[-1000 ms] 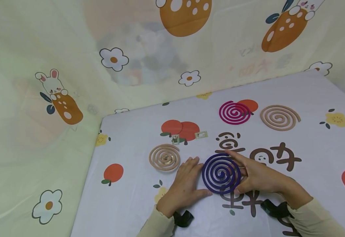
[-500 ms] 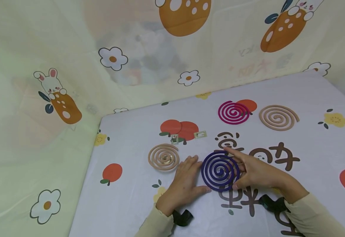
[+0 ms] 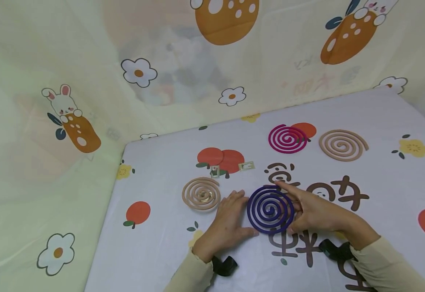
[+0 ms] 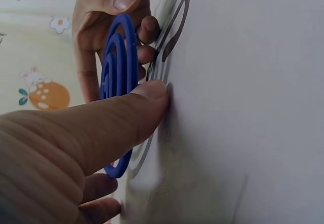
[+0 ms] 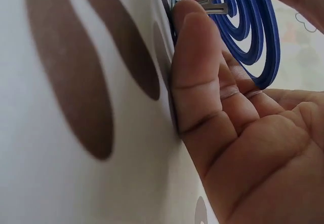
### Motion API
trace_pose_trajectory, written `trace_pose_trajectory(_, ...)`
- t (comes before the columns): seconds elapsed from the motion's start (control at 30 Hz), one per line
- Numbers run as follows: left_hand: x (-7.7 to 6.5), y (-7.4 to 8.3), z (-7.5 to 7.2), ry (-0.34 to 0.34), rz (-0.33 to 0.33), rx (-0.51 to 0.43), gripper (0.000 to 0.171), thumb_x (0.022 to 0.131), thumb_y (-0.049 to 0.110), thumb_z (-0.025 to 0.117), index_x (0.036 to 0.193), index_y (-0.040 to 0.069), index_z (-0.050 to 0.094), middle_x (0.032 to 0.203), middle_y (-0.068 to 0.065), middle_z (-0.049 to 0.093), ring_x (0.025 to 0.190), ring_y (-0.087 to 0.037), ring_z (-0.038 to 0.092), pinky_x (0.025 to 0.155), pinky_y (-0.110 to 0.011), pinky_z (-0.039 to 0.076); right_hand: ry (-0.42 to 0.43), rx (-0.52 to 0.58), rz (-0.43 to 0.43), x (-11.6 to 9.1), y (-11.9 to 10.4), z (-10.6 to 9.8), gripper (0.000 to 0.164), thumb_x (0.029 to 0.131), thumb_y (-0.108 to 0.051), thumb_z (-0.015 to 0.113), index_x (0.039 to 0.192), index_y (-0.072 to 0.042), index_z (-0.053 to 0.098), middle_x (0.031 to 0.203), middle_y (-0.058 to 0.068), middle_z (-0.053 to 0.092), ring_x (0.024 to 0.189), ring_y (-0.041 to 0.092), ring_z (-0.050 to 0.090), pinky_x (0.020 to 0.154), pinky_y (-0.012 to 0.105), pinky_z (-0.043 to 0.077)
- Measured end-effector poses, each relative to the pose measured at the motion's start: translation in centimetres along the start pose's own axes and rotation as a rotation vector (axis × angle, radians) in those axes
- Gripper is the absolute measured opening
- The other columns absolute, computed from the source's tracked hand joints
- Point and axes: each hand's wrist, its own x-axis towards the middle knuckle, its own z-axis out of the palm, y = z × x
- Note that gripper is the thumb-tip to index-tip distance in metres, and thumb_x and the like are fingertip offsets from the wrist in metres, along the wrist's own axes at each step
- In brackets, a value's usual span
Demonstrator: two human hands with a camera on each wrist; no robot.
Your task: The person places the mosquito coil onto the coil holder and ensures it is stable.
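Observation:
A dark blue mosquito coil (image 3: 270, 210) is between the two hands, raised over the tablecloth. The right hand (image 3: 314, 213) holds its right side, index finger at the far edge and thumb at the near edge. Other fingers of that hand reach underneath, near a metal coil stand (image 5: 215, 3) at the coil's centre in the right wrist view. The left hand (image 3: 228, 227) lies along the left edge with fingers extended and thumb (image 4: 147, 95) close to the near rim. In the left wrist view, the coil (image 4: 121, 57) stands edge-on between both hands.
A tan coil (image 3: 188, 198) with a metal piece at its centre lies left of the hands. Small metal stands (image 3: 246, 166) rest beyond it. Farther back lie a magenta coil (image 3: 276, 140) and another tan coil (image 3: 327, 142). A patterned curtain (image 3: 183, 113) borders the table.
The blue coil and the right hand have shifted slightly away from the body and left. The left hand has hardly moved.

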Motion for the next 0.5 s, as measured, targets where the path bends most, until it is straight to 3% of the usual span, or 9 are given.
trace_pose_trajectory(0.2, 0.5, -0.2, -0.1, 0.0, 0.005, -0.031, 0.085, 0.08, 0.033, 0.091, 0.149, 0.004, 0.051, 0.163, -0.014, 0.042, 0.156, -0.033, 0.03, 0.127, -0.052, 0.021, 0.008, -0.036, -0.006, 0.3, -0.1, -0.4, 0.127, 0.073, -0.003, 0.09, 0.168, -0.007, 0.005, 0.157, 0.038, 0.036, 0.133, 0.05, 0.054, 0.1, 0.033, 0.055)
trace_pose_trajectory(0.33, 1.0, -0.3, -0.4, 0.008, 0.012, -0.06, 0.084, 0.08, 0.031, 0.091, 0.148, 0.003, 0.051, 0.161, -0.015, 0.044, 0.155, -0.032, 0.033, 0.127, -0.047, 0.023, 0.005, -0.062, -0.018, 0.7, -0.1, -1.0, 0.126, 0.073, -0.003, 0.09, 0.167, -0.005, 0.006, 0.156, 0.036, 0.039, 0.132, 0.047, 0.056, 0.1, 0.029, 0.054)
trace_pose_trajectory(0.5, 1.9, -0.5, -0.5, 0.012, 0.004, -0.118, 0.085, 0.081, 0.026, 0.091, 0.15, 0.001, 0.048, 0.162, -0.015, 0.043, 0.154, -0.029, 0.035, 0.126, -0.044, 0.026, -0.008, -0.029, -0.058, 1.4, 0.2, -1.6, 0.124, 0.073, 0.003, 0.087, 0.167, -0.005, 0.007, 0.151, 0.038, 0.043, 0.128, 0.047, 0.059, 0.097, 0.027, 0.055)
